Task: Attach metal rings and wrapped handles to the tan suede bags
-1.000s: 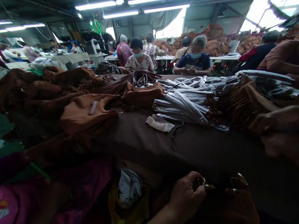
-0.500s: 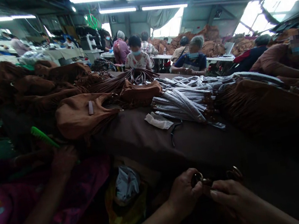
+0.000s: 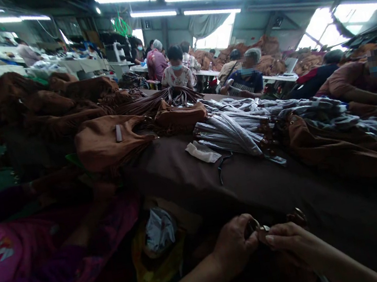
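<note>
My left hand [image 3: 234, 244] is closed on a shiny metal ring [image 3: 256, 223] at the lower middle. Beside it, my right hand [image 3: 293, 240] pinches a small brown end piece [image 3: 262, 236] with a bright metal part on it, close against the ring. Whether the two pieces are joined cannot be made out. Another metal ring [image 3: 298, 215] shows just beyond my right fingers. Below both hands, dark brown material hangs in deep shadow, and its shape is hidden.
A brown bag [image 3: 106, 142] lies on the dark-covered table [image 3: 175, 171], near plastic-wrapped straps [image 3: 233, 129]. Another brown bag [image 3: 336, 146] rests at right. To my left sits a co-worker in pink and purple [image 3: 15, 244]. A yellow bag [image 3: 148, 273] with crumpled plastic stands below the table edge.
The fringed bag at right has dropped flatter, uncovering more wrapped straps. The co-worker's green tool at left has moved down and right, partly out of sight. My hands stay nearly in place.
</note>
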A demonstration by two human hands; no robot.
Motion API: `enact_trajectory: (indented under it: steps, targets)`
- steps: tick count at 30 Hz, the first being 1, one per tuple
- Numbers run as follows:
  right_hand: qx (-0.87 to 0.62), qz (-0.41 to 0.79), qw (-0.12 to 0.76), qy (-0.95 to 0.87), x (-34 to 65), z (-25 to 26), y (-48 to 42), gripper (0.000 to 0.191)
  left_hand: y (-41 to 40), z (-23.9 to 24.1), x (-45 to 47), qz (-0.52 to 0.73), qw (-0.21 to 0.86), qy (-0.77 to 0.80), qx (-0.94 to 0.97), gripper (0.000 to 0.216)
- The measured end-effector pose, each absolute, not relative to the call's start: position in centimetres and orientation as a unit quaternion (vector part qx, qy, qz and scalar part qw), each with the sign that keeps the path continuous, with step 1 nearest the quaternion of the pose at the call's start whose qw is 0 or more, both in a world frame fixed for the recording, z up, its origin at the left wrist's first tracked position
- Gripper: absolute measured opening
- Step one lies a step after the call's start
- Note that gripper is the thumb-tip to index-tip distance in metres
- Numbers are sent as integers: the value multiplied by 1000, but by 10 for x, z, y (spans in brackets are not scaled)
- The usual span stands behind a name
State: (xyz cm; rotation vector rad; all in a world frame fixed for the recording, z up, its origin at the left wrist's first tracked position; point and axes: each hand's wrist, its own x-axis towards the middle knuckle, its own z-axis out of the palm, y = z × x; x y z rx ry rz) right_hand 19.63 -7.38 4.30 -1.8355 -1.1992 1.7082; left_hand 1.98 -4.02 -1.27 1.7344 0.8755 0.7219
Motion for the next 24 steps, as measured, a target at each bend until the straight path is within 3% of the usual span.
enact_trajectory:
  steps: [7,14,20,24]
  targets:
    - [-645,611,170,-425,197,34,-74,51,-39,-20,17,284,492,369,735,24]
    - [-640,619,237,-388,199,19,-74,46,-38,-12,9,270,459,342,774,28]
    - [-664,621,250,-333,193,33,-78,43,-35,-18,5,292,507,272,764,64]
    - [-658,620,250,-348,191,38,-78,43,-32,-26,10,306,538,285,732,52]
